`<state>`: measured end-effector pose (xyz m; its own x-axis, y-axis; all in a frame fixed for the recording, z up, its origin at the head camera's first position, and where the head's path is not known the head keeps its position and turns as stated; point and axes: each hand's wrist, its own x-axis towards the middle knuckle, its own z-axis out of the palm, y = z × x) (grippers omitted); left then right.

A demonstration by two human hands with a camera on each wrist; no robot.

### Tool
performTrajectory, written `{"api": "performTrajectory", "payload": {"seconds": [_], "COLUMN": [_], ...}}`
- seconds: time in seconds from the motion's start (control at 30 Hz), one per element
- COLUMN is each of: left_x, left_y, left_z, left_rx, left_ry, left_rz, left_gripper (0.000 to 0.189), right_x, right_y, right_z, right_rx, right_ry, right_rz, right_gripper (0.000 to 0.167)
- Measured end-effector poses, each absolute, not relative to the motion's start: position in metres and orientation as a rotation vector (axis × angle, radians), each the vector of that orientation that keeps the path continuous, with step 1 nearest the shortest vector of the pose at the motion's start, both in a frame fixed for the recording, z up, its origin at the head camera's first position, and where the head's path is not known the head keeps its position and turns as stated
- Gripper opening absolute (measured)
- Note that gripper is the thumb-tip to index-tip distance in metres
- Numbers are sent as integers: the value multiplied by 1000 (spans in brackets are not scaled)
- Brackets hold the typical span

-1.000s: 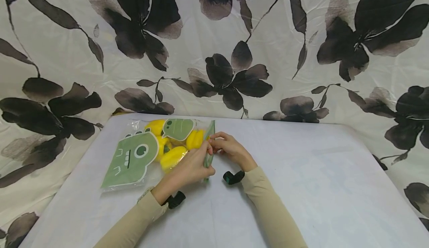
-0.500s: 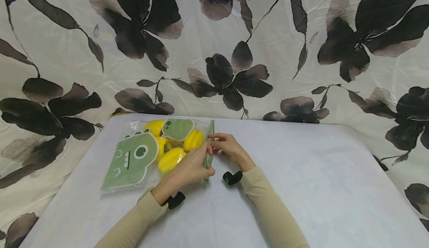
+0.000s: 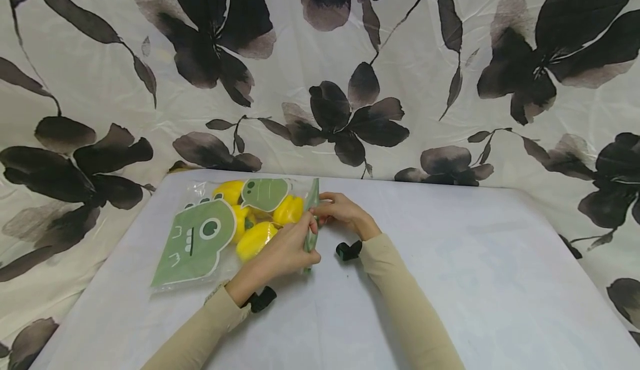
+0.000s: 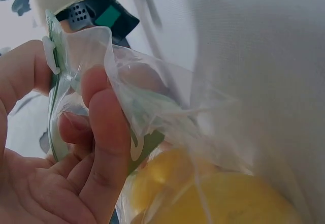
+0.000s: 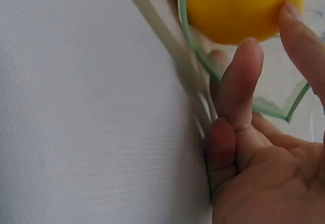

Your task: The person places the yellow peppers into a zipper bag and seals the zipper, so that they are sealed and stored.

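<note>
A clear zip bag [image 3: 192, 248] with green cartoon dinosaur prints lies on the table, its green-edged mouth towards the right. Several yellow bell peppers [image 3: 256, 240] are inside it. My left hand [image 3: 280, 250] grips the bag by the mouth; in the left wrist view the thumb is at the green zip strip [image 4: 54, 97] and the fingers curl against the clear film. At the mouth is my right hand [image 3: 345, 213]. In the right wrist view its fingers [image 5: 244, 76] reach past the green rim, one fingertip at a yellow pepper [image 5: 244, 10].
The white-covered table [image 3: 475, 281] stretches away to the right of the bag. A floral curtain [image 3: 280, 81] hangs along the table's back edge. Dark wrist cameras [image 3: 262, 299] are strapped to both wrists.
My right hand has shifted slightly up and away along the bag's mouth, and its wrist has risen a little. The left hand keeps its grip with the bag nearly still.
</note>
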<state>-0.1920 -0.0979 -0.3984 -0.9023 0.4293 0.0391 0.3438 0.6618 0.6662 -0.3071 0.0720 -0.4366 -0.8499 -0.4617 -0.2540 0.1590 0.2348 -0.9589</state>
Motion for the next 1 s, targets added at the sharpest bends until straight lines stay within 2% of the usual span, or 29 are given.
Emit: {"api": "performTrajectory", "payload": {"seconds": [0.13,0.2,0.47,1.0], "left_x": [-191,-191,-191,-192], "left_y": [-99,-100,-102,-102], "left_z": [-397,-396,-396,-396], "left_rx": [649,657,705,679], "left_ry": [2756,2764,2781,2742], "left_rz": [1053,1040,1025,938], "left_gripper": [43,42,43,41], "right_x": [-305,-303,-294,-286], "right_y": [70,68,58,58], "right_z": [-437,-437,-436,-441], "right_rx": [-312,-306,-219,-121], "right_ry": [2034,2052,2230,2553], "right_rz": [-1670,-1686,-1659,-1569], "right_gripper": [20,14,23,26]}}
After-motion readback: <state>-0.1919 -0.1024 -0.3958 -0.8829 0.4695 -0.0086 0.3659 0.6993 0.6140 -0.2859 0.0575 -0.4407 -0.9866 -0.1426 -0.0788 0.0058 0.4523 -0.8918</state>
